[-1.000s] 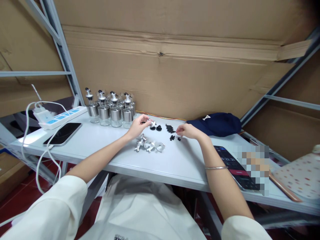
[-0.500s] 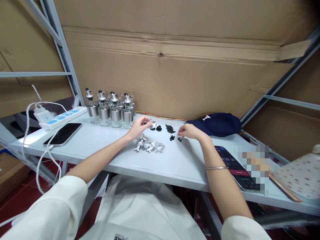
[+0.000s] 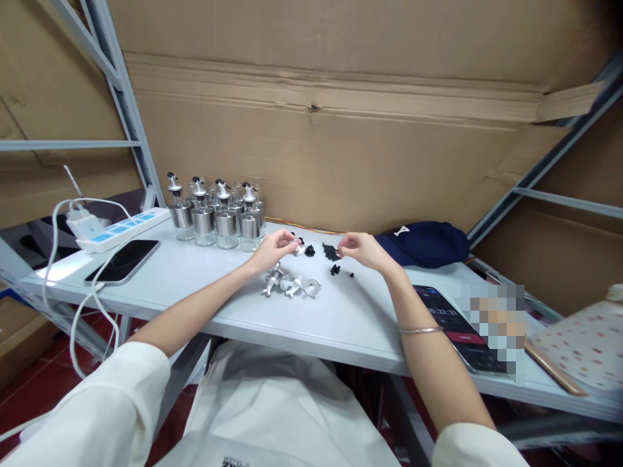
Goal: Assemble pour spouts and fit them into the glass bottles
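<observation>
My left hand (image 3: 272, 250) holds a small silver spout cap (image 3: 298, 246) by its fingertips above the white table (image 3: 204, 285). My right hand (image 3: 360, 250) is lifted just to its right, fingers pinched on what looks like a tiny black part, too small to make out. Several loose silver spout caps (image 3: 292, 284) lie in a heap below my left hand. Small black plugs (image 3: 333, 254) are scattered between the hands, with two black round pieces (image 3: 308, 250) beside the held cap.
Several glass bottles with metal bands and spouts (image 3: 219, 214) stand at the back. A power strip (image 3: 117, 228) and a phone (image 3: 122, 261) lie at left. A dark blue cap (image 3: 428, 243), another phone (image 3: 457, 327) and a dotted notebook (image 3: 579, 353) are at right.
My right hand has risen off the table and moved left toward my left hand. The left hand with the silver cap has barely shifted.
</observation>
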`<control>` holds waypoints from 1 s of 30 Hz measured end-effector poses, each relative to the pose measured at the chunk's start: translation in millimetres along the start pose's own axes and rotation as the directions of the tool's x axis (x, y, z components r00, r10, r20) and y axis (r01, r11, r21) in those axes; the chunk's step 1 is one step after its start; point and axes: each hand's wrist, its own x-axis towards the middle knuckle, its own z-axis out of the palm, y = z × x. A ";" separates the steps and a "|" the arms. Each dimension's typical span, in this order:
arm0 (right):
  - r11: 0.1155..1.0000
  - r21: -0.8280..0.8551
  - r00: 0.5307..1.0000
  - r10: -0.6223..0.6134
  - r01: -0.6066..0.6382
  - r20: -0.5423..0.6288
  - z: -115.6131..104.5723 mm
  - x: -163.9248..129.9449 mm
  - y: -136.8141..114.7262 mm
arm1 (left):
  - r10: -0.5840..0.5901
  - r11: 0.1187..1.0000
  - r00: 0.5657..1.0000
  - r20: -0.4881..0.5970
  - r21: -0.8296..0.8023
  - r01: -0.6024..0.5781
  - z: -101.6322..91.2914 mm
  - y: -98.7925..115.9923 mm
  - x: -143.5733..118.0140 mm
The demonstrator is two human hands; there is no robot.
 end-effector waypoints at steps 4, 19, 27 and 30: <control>0.979 0.149 0.985 -0.119 0.137 -0.125 22.5 2.3 -16.7 | -0.021 1.000 0.999 0.037 0.017 0.020 0.4 -0.8 -0.6; 0.921 0.316 0.966 -0.176 0.230 -0.189 50.8 -3.9 -40.3 | -0.019 0.991 0.996 0.091 0.134 0.006 1.6 2.4 -4.0; 0.920 0.271 0.958 -0.252 0.282 -0.139 55.8 -6.0 -42.4 | -0.028 0.993 0.992 0.121 0.120 0.013 2.5 6.2 -5.5; 0.926 0.252 0.959 -0.264 0.282 -0.106 57.0 -7.8 -43.6 | -0.029 0.992 0.992 0.120 0.126 0.014 2.1 6.2 -5.4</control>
